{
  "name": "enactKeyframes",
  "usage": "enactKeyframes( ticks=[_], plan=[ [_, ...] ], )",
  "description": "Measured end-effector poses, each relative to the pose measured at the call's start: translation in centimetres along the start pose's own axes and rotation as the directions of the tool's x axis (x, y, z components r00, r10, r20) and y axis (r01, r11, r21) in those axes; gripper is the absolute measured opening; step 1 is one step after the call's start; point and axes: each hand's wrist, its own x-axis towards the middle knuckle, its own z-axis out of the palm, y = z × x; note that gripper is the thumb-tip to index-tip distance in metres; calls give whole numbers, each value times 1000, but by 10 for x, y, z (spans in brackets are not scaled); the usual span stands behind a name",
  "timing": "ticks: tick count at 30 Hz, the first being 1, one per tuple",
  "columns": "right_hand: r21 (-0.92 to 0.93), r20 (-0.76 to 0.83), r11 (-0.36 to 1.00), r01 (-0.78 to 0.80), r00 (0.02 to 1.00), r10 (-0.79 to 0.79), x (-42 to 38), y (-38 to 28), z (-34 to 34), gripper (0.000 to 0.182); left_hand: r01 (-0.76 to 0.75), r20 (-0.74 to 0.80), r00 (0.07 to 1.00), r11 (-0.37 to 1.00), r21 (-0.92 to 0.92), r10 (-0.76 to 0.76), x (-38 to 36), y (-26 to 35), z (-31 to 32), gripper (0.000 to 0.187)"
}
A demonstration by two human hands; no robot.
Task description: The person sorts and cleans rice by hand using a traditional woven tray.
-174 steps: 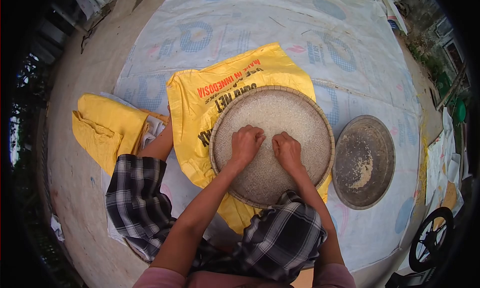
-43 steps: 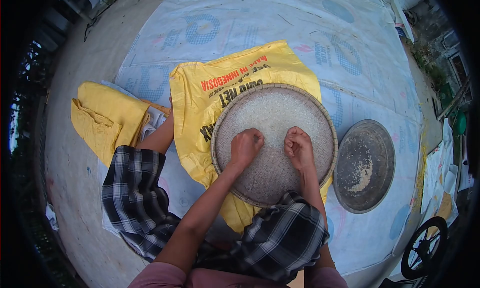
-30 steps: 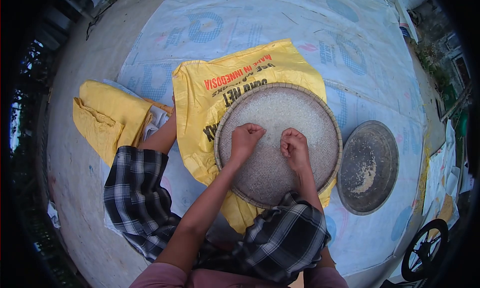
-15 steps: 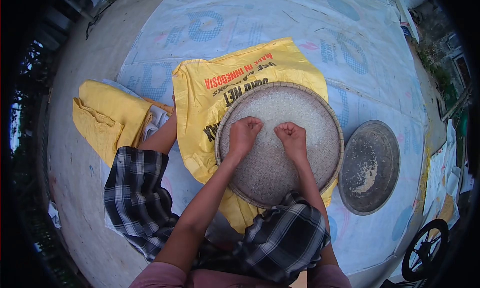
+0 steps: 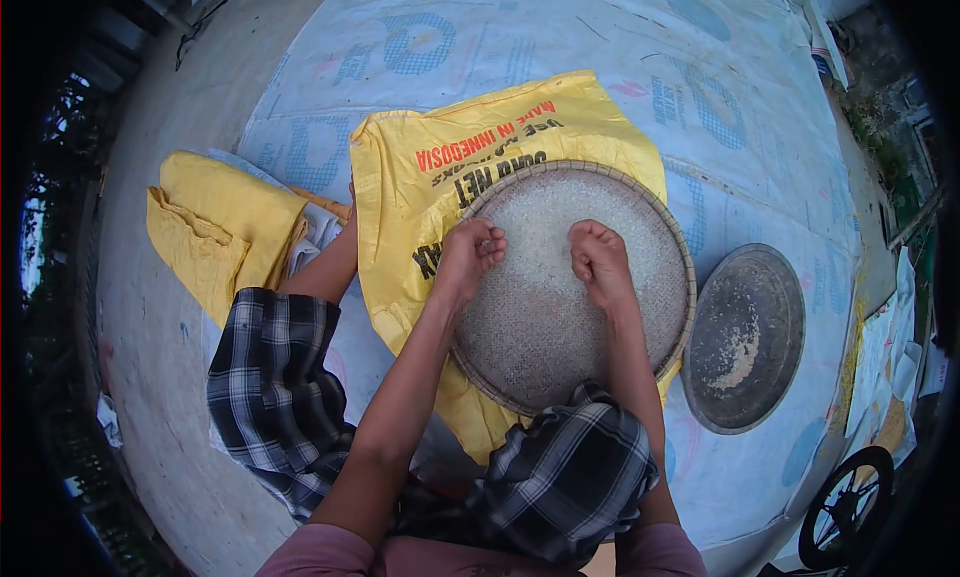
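A round woven winnowing tray (image 5: 540,362) with a bamboo rim rests at a slight slant in front of me, its weave bare near me. White rice grains (image 5: 560,199) cover its far half. Over the tray's left side hangs my left hand (image 5: 472,261), its fingers curled in. My right hand (image 5: 602,263) is likewise closed, above the right part of the grains. Whatever either hand holds is hidden by the fingers. Under the tray lies a yellow printed sack (image 5: 400,177).
To the right stands a dark metal basin (image 5: 745,287) with a small heap of pale grains (image 5: 742,355). A folded yellow sack (image 5: 225,222) lies at left. My knees in plaid cloth (image 5: 565,477) flank the near side. Pale printed sheeting (image 5: 560,37) covers the ground; a black wheel (image 5: 848,507) is at lower right.
My hands have moved apart from near the tray's middle, the left going left and the right going right. Their fingertip pinches have become more curled fists.
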Motion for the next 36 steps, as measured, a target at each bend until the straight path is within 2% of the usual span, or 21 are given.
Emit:
enactKeyframes(
  ticks=[1, 2, 4, 5, 6, 8, 10, 12, 13, 15, 16, 20, 22, 24, 26, 27, 28, 30, 32, 34, 36],
  plan=[
    [307, 19, 952, 17, 1000, -24, -3, -2, 1, 6, 1, 1, 1000, 1000, -1, -1, 5, -1, -1, 10],
    [307, 18, 952, 20, 999, -27, -2, -2, 1, 6, 0, 9, 1000, 998, 63, 0, 12, -4, -4, 10],
    [-192, -90, 978, 78, 991, -97, 6, 5, -3, 7, -1, 23, 1000, 992, 128, -2, 24, -10, -5, 11],
    [-557, -67, 801, 219, 950, -306, 13, 21, -3, 11, -120, 39, 993, 919, 374, 114, 29, -15, -2, 15],
    [-560, -67, 800, 218, 950, -305, 11, 22, 4, 11, -225, 81, 972, 774, 592, 221, 31, -20, 1, 19],
    [-963, 206, 30, 269, 800, -563, 5, 24, 15, 12, -325, 121, 933, 649, 688, 339, 36, -31, 10, 21],
    [-973, 160, 63, 224, 840, -519, 7, 30, 16, 10, -402, 173, 879, 496, 769, 445, 34, -31, 18, 23],
    [-822, -72, 539, 183, 906, -417, 6, 28, 12, 10, -367, 223, 868, 270, 890, 444, 31, -29, 23, 23],
    [-822, -71, 540, 181, 908, -413, 3, 20, 8, 10, -363, 220, 870, 271, 891, 442, 32, -29, 22, 23],
    [-25, 5, 1000, 2, 1000, -1, -4, 3, -1, 9, -379, 200, 880, 382, 843, 432, 33, -27, 20, 23],
    [-24, 2, 1000, 0, 1000, 0, -3, 8, -1, 9, -377, 200, 881, 382, 844, 428, 33, -25, 18, 23],
    [-720, -22, 669, 183, 958, -287, 1, 39, 18, 9, -156, 68, 988, 933, 324, 141, 28, -5, -2, 18],
    [-941, 276, 14, 337, 794, -541, 2, 49, 24, 6, 17, 97, 995, 999, 51, -22, 24, -1, -14, 17],
    [-933, 294, 14, 360, 783, -548, 4, 49, 24, 6, -11, 88, 996, 990, 139, -1, 25, 0, -22, 17],
    [-485, -37, 858, 172, 976, -216, 6, 42, 20, 9, -182, 93, 983, 904, 388, 158, 25, -8, -22, 18],
    [-294, -109, 955, 35, 992, -70, -2, 18, 26, 10, -324, 142, 943, 728, 604, 302, 21, -10, -15, 18],
    [-296, -111, 954, 34, 991, -69, 3, 19, 20, 10, -324, 143, 943, 730, 602, 300, 17, -12, -9, 18],
    [-518, -54, 826, 223, 955, -291, 12, 25, 11, 6, -386, 247, 873, 285, 877, 422, 7, -15, 2, 17],
    [-751, -87, 638, 170, 932, -352, 15, 35, 14, 5, -436, 284, 831, 243, 867, 478, 11, -29, 5, 21],
    [-961, 173, 85, 263, 811, -559, 14, 39, 18, 5, -478, 317, 784, 194, 857, 534, 16, -38, 7, 25],
    [-942, 182, 129, 309, 797, -576, 15, 39, 18, 5, -468, 311, 790, 191, 863, 528, 15, -36, 8, 19]
  ],
)
